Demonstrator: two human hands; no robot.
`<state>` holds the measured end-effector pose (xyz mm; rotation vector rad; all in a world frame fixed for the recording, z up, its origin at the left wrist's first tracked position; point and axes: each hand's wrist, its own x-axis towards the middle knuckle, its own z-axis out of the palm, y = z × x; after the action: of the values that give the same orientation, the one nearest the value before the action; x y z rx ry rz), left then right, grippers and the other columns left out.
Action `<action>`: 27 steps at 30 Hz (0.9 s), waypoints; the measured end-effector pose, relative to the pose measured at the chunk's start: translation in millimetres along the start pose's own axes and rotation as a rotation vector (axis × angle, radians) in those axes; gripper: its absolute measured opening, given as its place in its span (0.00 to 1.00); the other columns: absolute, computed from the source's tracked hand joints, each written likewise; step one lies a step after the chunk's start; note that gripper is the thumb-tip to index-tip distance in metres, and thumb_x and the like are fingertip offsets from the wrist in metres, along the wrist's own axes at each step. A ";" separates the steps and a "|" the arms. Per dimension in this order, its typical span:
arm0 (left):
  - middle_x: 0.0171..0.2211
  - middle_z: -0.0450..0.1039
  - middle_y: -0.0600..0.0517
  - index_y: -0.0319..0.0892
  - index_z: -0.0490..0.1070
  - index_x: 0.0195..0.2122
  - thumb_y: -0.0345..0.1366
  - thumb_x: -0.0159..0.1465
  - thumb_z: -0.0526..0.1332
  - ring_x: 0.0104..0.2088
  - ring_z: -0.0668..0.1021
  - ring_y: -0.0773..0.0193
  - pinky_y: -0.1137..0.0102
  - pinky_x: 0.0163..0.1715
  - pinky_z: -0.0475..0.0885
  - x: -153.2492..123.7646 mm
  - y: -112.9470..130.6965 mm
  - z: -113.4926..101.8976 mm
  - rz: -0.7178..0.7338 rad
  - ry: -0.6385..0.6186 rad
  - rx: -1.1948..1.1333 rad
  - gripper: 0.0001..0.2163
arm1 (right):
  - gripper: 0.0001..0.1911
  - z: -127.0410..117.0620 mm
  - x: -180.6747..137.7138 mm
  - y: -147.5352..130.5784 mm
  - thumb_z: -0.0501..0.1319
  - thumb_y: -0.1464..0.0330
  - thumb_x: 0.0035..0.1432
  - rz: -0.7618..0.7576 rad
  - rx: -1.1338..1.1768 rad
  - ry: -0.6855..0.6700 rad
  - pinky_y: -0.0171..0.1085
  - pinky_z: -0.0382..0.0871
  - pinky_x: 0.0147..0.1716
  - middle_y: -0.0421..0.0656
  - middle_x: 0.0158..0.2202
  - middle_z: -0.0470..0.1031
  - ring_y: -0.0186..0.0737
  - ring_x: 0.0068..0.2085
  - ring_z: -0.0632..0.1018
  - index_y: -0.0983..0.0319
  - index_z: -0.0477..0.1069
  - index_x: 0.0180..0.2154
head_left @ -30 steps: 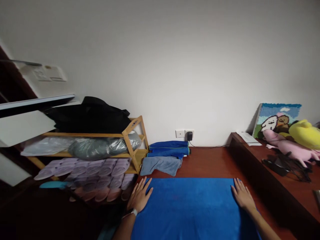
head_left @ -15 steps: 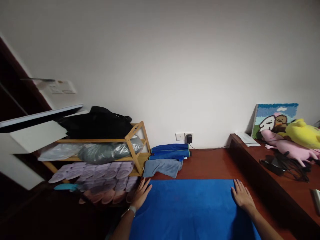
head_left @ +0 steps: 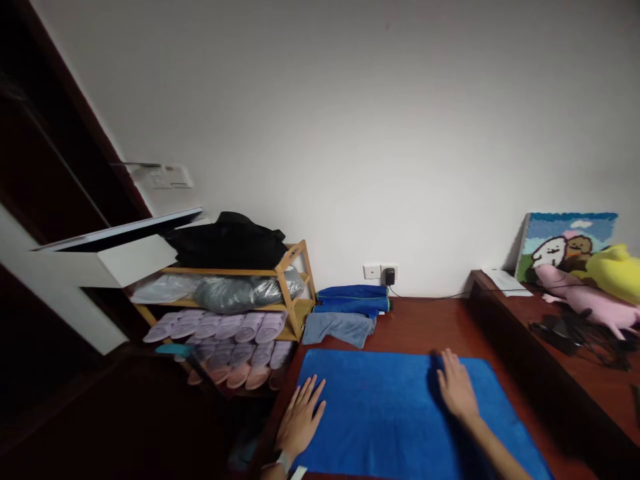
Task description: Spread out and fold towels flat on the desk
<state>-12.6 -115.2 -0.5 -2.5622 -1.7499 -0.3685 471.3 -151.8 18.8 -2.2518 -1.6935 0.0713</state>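
A blue cloth lies spread out on the reddish-brown wooden surface, with slight creases in its near half. My left hand rests at the cloth's left edge, fingers spread and pointing away from me. Over the far right part of the cloth is my right hand, its fingers stretched out and casting a shadow to its left; whether it touches the fabric I cannot tell. Neither hand holds anything. Just beyond the cloth lie a grey-blue cloth and a folded dark blue cloth.
To the left stands a wooden rack with slippers, plastic-wrapped things and a black bag. A raised ledge on the right bears a pink plush toy, cables and a picture. A black plug sits in the wall socket.
My right hand has moved left and inward from the cloth's far right corner. My left hand has come nearer along the left edge. The view has shifted a little to the left.
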 end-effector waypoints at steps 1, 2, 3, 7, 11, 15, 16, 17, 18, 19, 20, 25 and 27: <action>0.73 0.52 0.56 0.58 0.50 0.72 0.49 0.75 0.46 0.71 0.59 0.59 0.55 0.69 0.56 1.3 -0.5 0.4 0.006 0.004 0.008 0.25 | 0.36 2.3 -13.0 -37.7 0.36 0.58 0.68 -0.083 0.054 -0.003 0.48 0.39 0.72 0.48 0.74 0.48 0.46 0.73 0.48 0.69 0.51 0.70; 0.73 0.53 0.56 0.58 0.51 0.72 0.49 0.75 0.45 0.71 0.59 0.59 0.55 0.69 0.56 2.6 -0.6 0.8 0.013 0.005 0.018 0.25 | 0.35 6.4 -27.3 -76.7 0.37 0.57 0.69 -0.166 0.114 -0.019 0.48 0.39 0.72 0.46 0.74 0.49 0.45 0.73 0.49 0.67 0.51 0.71; 0.73 0.53 0.56 0.57 0.51 0.71 0.49 0.75 0.45 0.71 0.59 0.58 0.54 0.69 0.55 3.6 -0.5 1.3 0.015 0.007 0.029 0.24 | 0.34 11.7 -42.1 -115.0 0.37 0.56 0.70 -0.233 0.171 -0.046 0.48 0.39 0.72 0.44 0.74 0.48 0.44 0.73 0.48 0.64 0.50 0.71; 0.72 0.56 0.54 0.56 0.55 0.71 0.49 0.74 0.47 0.71 0.59 0.55 0.51 0.70 0.51 3.9 3.3 3.6 -0.010 0.003 0.085 0.25 | 0.33 37.5 -89.6 -226.9 0.35 0.56 0.72 -0.386 0.329 -0.218 0.48 0.41 0.72 0.40 0.74 0.43 0.42 0.74 0.46 0.60 0.47 0.72; 0.72 0.53 0.54 0.55 0.53 0.71 0.49 0.74 0.46 0.72 0.57 0.55 0.51 0.70 0.52 2.1 7.6 2.1 -0.078 -0.046 0.074 0.25 | 0.34 50.8 -102.1 -235.0 0.36 0.55 0.72 -0.343 0.306 -0.299 0.51 0.38 0.72 0.43 0.74 0.40 0.44 0.74 0.43 0.63 0.44 0.72; 0.73 0.49 0.55 0.54 0.50 0.72 0.50 0.74 0.45 0.72 0.54 0.57 0.52 0.70 0.50 2.6 10.4 -5.2 -0.097 -0.079 0.061 0.26 | 0.36 40.2 -93.8 -154.5 0.39 0.52 0.70 -0.205 0.161 -0.252 0.51 0.38 0.72 0.42 0.74 0.41 0.46 0.74 0.44 0.63 0.45 0.72; 0.73 0.48 0.56 0.54 0.50 0.72 0.50 0.74 0.45 0.72 0.54 0.57 0.52 0.70 0.49 3.1 10.9 -6.9 -0.100 -0.084 0.062 0.26 | 0.36 34.7 -91.6 -125.2 0.39 0.51 0.70 -0.158 0.118 -0.234 0.51 0.38 0.72 0.42 0.74 0.41 0.46 0.74 0.45 0.63 0.46 0.72; 0.73 0.48 0.56 0.54 0.50 0.72 0.50 0.74 0.45 0.72 0.54 0.57 0.51 0.71 0.48 3.6 11.3 -8.2 -0.101 -0.088 0.062 0.26 | 0.37 28.6 -89.8 -93.8 0.38 0.51 0.69 -0.106 0.076 -0.219 0.51 0.38 0.72 0.42 0.74 0.42 0.46 0.74 0.45 0.63 0.46 0.72; 0.73 0.48 0.56 0.54 0.50 0.72 0.50 0.73 0.45 0.72 0.54 0.57 0.51 0.71 0.48 4.2 11.5 -9.1 -0.102 -0.092 0.062 0.26 | 0.38 22.3 -88.7 -61.0 0.38 0.51 0.69 -0.051 0.033 -0.211 0.50 0.38 0.72 0.42 0.74 0.42 0.46 0.74 0.46 0.64 0.46 0.72; 0.73 0.48 0.56 0.55 0.50 0.72 0.50 0.73 0.45 0.72 0.54 0.57 0.52 0.71 0.48 4.7 11.5 -9.4 -0.104 -0.093 0.062 0.27 | 0.38 16.2 -88.1 -27.8 0.38 0.50 0.68 -0.008 -0.005 -0.202 0.50 0.38 0.72 0.42 0.74 0.42 0.46 0.74 0.46 0.65 0.46 0.72; 0.73 0.48 0.56 0.54 0.51 0.72 0.50 0.73 0.45 0.72 0.54 0.57 0.52 0.71 0.48 5.2 11.4 -9.4 -0.106 -0.094 0.063 0.27 | 0.39 10.7 -88.2 5.0 0.37 0.50 0.68 0.030 -0.040 -0.196 0.49 0.38 0.72 0.42 0.74 0.43 0.46 0.74 0.46 0.65 0.45 0.72; 0.73 0.48 0.56 0.54 0.50 0.72 0.51 0.73 0.45 0.72 0.54 0.58 0.52 0.71 0.47 6.5 8.7 -6.0 -0.110 -0.083 0.057 0.27 | 0.42 0.2 -92.3 130.1 0.37 0.50 0.66 0.194 -0.141 -0.178 0.49 0.41 0.72 0.43 0.74 0.43 0.45 0.74 0.47 0.67 0.44 0.72; 0.73 0.48 0.56 0.55 0.50 0.72 0.51 0.73 0.45 0.72 0.54 0.58 0.52 0.71 0.47 6.7 7.0 -4.1 -0.110 -0.077 0.053 0.27 | 0.42 3.7 -93.8 152.5 0.37 0.50 0.65 0.205 -0.129 -0.157 0.48 0.42 0.72 0.44 0.74 0.44 0.44 0.73 0.47 0.67 0.44 0.72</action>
<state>-4.6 -112.3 5.6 -2.4827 -1.9040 -0.2246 584.1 -276.8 -42.0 -2.5711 -1.5762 0.1958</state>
